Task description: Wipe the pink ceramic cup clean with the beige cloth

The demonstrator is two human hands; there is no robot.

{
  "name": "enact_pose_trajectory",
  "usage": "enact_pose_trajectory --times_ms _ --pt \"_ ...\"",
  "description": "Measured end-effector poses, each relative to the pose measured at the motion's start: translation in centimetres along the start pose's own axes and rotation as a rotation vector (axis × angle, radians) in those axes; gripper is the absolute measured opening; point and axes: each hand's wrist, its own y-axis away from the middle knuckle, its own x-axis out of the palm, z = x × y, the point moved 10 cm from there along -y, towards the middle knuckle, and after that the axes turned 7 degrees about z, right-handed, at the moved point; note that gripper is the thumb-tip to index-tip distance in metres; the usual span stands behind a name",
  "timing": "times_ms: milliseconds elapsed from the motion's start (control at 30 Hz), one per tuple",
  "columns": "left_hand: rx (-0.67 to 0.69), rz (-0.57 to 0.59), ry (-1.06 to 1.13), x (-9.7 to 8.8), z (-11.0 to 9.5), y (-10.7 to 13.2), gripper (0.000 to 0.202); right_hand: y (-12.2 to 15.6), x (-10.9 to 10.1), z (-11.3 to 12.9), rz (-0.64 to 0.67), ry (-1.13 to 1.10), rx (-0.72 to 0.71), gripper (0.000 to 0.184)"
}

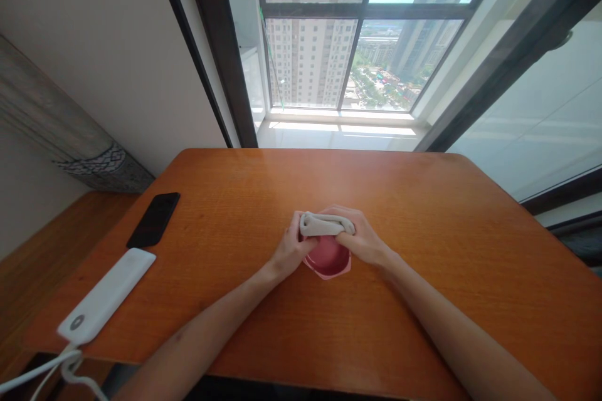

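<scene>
Wooden table [423,232] bears phone [153,220], power bank [106,294], pink bowl [327,258].

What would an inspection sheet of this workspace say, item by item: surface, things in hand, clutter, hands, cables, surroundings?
surface: orange-brown wooden table.
things in hand: folded grey cloth held across the top of a pink bowl.
clutter: black phone and white battery pack, both on the table's left side.
hands: left hand and right hand both on the cloth, one at each end, above the bowl.
cables: white cable leads from the battery pack over the table's near edge.
surroundings: large window with tower blocks outside; wall on the left.
</scene>
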Motion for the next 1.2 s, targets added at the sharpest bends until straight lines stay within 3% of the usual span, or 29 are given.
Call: enact_pose_trajectory --times_ms 267,467,567,733,800,967,1067,1200 --pt "0.045 -0.346 0.223 -3.3 0.8 0.6 0.052 0.8 1.4 -0.3 -0.373 -0.090 0.066 0.043" --pt "0.111 -0.393 0.257 -3.5 0.3 0.9 0.050 3.1 2.4 0.0 -0.600 -0.081 0.056 0.038" --pt "0.099 -0.470 0.259 -4.4 0.6 1.0 0.037 3.6 3.0 0.7 -0.612 -0.020 0.031 0.039" --pt "0.147 -0.589 0.244 -6.0 0.1 1.2 0.027 3.0 4.6 1.1 -0.510 0.030 0.024 0.043" --pt "0.161 -0.565 0.219 -6.0 -0.2 1.0 0.028 3.0 4.7 0.6 -0.517 0.004 0.040 0.043" --pt "0.184 -0.358 0.219 -4.1 -0.7 0.1 0.034 3.6 3.2 -1.1 -0.640 -0.081 0.078 0.057" --pt "0.090 -0.247 0.370 -2.4 0.4 -0.2 0.039 3.9 1.7 -2.6 -0.692 -0.204 0.134 0.043" --pt "-0.074 -0.047 0.507 0.9 1.7 -0.5 0.059 3.1 0.5 -2.2 -0.602 -0.245 0.061 0.028"
